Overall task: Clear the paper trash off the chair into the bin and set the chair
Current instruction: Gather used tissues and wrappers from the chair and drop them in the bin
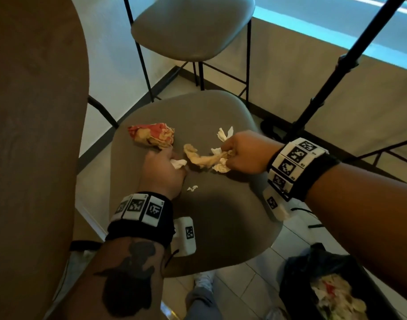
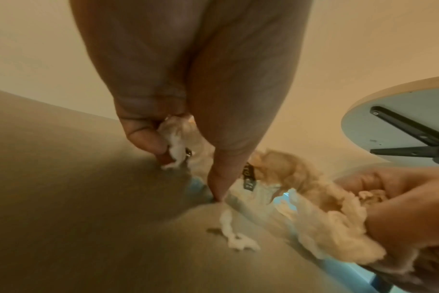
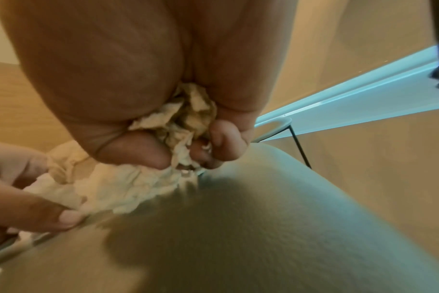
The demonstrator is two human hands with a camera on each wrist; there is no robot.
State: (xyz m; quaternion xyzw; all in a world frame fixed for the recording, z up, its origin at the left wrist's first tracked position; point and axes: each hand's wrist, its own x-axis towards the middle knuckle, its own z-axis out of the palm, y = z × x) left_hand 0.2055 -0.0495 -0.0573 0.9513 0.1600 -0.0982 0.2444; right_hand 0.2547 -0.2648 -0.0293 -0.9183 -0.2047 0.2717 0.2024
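Gathering Paper Scraps From the Chair Seat

Clutching a wad of crumpled beige and white paper napkins (image 1: pixel 209 158), the right hand (image 1: pixel 246 155) was curled tight around it, with loose ends spilling out past the knuckles onto the grey padded chair seat (image 1: pixel 221 215). The right wrist view showed the fingers (image 3: pixel 221 142) folded over the wad. Just beside it, the left hand (image 1: pixel 163 172) pinched a small white paper scrap (image 1: pixel 178 163) between thumb and fingers, low against the seat. A tiny white shred (image 1: pixel 192 188) lay loose on the seat near the left hand. Beyond the left hand sat a crumpled red and yellow paper wrapper (image 1: pixel 152 136), resting on the seat and apart from the napkins. A brown wooden surface (image 1: pixel 31 135) ran along the left side. A second grey chair (image 1: pixel 191 28) stood farther off. On the tiled floor at lower right stood the black-lined bin (image 1: pixel 313 278), with crumpled paper already inside.
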